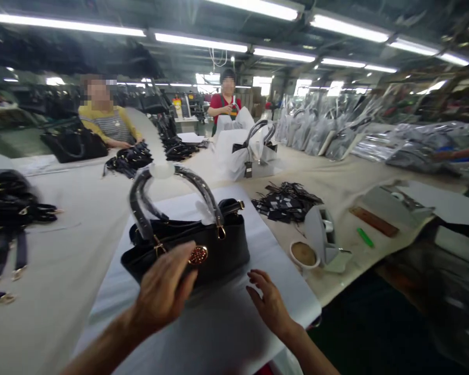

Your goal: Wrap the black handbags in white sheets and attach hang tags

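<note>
A black handbag [222, 252] stands upright on a white sheet [273, 281] in front of me. Its two handles [197, 182] are raised and wrapped in clear film, and a round gold-rimmed ornament [198, 254] sits on its front. My left hand [166, 286] is at the front of the bag, just left of the ornament, fingers stretched out; whether it touches the leather I cannot tell. My right hand [268, 299] is off the bag's lower right corner, its fingers apart and slightly bent, holding nothing.
Black straps with clasps [11, 208] lie at left. Black tags [287, 202] are heaped behind the sheet, with a tape dispenser [322, 234], tape roll [305, 254], wooden strip [374, 221] and green object [365, 237] at right. Two people work across the table, near wrapped bags [312, 127].
</note>
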### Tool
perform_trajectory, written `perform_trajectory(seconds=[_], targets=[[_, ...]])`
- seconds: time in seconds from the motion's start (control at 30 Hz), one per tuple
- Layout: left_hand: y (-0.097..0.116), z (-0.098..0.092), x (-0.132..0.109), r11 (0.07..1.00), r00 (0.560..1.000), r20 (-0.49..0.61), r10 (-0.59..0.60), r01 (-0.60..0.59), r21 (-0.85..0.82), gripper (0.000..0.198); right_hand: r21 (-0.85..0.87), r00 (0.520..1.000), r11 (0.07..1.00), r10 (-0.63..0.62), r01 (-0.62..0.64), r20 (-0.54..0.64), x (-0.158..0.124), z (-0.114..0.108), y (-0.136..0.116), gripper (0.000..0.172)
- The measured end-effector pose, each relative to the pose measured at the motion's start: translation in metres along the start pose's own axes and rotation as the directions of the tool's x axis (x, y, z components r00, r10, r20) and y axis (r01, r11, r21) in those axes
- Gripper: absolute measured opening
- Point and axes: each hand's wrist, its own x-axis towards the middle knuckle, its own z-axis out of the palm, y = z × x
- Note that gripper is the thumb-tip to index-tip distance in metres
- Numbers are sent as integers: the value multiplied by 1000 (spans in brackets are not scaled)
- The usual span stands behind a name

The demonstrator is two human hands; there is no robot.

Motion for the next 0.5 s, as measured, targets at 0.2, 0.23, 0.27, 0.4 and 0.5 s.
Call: perform_trajectory(seconds=[0.2, 0.23, 0.27, 0.4, 0.5], targets=[[24, 106, -96, 978, 936, 299, 185, -204, 33, 53, -201, 980, 960, 197, -197, -19, 65, -30, 23, 26], [25, 116, -105, 981, 936, 309, 169, -191, 42, 53, -243, 971, 940, 238, -238, -29, 80, -36, 28, 26], [24, 123, -113, 983, 936, 317, 151, -175, 47, 54, -276, 961, 921, 275, -275, -42, 96, -41, 34, 26], [19, 132, -127, 990, 923, 371, 103, -132, 54, 61, -356, 902, 829, 409, -431, -139, 157, -60, 64, 22], [17, 138, -133, 993, 939, 338, 70, -97, 64, 61, -373, 811, 720, 531, -585, -247, 194, -66, 90, 17]])
